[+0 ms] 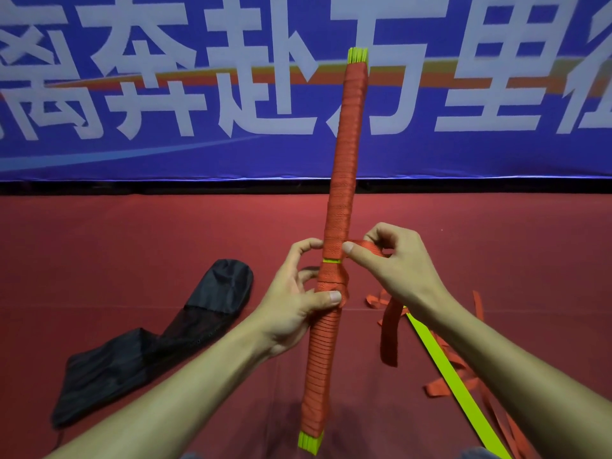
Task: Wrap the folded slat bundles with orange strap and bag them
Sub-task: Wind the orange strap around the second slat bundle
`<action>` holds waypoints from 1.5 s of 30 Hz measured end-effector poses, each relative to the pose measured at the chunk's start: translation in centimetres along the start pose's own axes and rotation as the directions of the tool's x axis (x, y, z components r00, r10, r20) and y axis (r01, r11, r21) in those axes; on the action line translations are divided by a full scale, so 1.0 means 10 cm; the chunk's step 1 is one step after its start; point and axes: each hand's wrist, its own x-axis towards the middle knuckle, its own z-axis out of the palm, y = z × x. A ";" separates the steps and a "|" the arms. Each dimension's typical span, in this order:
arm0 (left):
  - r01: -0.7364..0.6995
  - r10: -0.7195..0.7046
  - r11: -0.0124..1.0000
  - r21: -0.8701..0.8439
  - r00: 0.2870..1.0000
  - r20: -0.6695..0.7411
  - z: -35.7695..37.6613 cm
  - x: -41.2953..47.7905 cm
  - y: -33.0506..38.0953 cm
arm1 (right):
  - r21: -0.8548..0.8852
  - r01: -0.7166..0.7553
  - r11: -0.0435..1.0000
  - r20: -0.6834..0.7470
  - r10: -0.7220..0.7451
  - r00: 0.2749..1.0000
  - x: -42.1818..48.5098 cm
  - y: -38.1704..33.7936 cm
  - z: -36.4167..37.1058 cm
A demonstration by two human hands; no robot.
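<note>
Slat bundle (344, 154), wound in orange strap (389, 339) with its yellow-green ends bare, stands at centre leaning from 6 toward 12 o'clock, with open air either side of its upper half. A black bag (155, 346) lies flat at 8 o'clock. The left hand (298, 306) curls round the bundle's middle and the right hand (394, 263) pinches the strap against it just above, while loose strap and a yellow-green slat (453, 376) trail at 4 o'clock. The red floor (132, 233) runs back to a blue banner (198, 154) across 12 o'clock.
</note>
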 end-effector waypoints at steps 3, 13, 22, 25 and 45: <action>-0.027 0.027 0.999 0.017 1.000 -0.013 0.07 0.01 0.00 | -0.046 0.000 0.999 -0.039 -0.002 0.999 -0.03 -0.07 0.06; 0.016 -0.007 0.997 0.081 0.994 -0.111 0.13 0.03 0.02 | -0.136 0.030 0.990 -0.143 -0.049 0.988 -0.04 0.00 0.09; 0.102 -0.099 0.993 0.055 0.994 -0.048 0.06 0.01 0.07 | -0.048 0.041 0.998 -0.114 -0.046 0.992 -0.06 0.00 0.13; 0.146 -0.147 0.986 0.080 0.989 0.005 0.03 -0.01 0.10 | 0.017 0.045 0.999 -0.095 -0.043 0.994 -0.05 0.04 0.10; 0.015 0.008 0.979 0.201 0.994 -0.112 -0.04 0.01 0.08 | -0.139 0.081 0.987 -0.154 -0.102 0.983 -0.04 0.04 0.10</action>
